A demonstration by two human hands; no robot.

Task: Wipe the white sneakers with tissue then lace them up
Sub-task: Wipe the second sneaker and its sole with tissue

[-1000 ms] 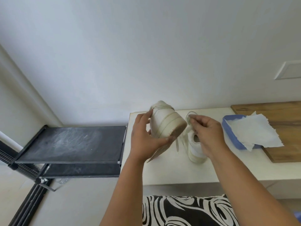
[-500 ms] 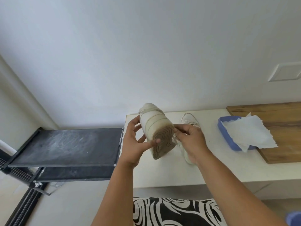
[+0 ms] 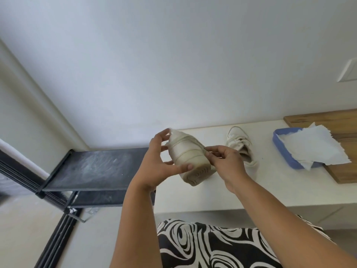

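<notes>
Two hands work one sneaker at mid-frame, above a black-and-white patterned cloth (image 3: 212, 246) at 6 o'clock.

Left hand (image 3: 158, 163): fingers spread and lightly curled around the held sneaker (image 3: 188, 153), thumb pressed on the sole edge, fingertips at the tongue end. The shoe is lifted off the counter and tilted, with its sole facing down toward the camera.

Right hand (image 3: 224, 161): thumb and forefinger pinched together on a lace (image 3: 185, 142) at the shoe's 3 o'clock side; the other fingers are curled in. The lace runs across the upper toward the left fingertips. Whether it is threaded through an eyelet cannot be told.

Second sneaker (image 3: 241, 146) rests on the white counter (image 3: 270, 186) just behind the right hand, at 2 o'clock from the held shoe, partly hidden by the hand.

Blue tray (image 3: 284, 153) with tissue (image 3: 313, 146) lies farther out at 3 o'clock, overlapping a wooden board (image 3: 343, 171). Black rack (image 3: 92, 171) sits at 9 o'clock, beside the counter.

Judgement: lacing stage, first shoe.

Risks:
- The left grip is loose and open; a hard pull on the lace could twist the shoe out of it and drop it.
- With the sole toward the eye, the eyelets are out of sight, so a hole could be skipped or crossed wrongly.
- The right elbow swings close to the second sneaker and could knock it.
</notes>
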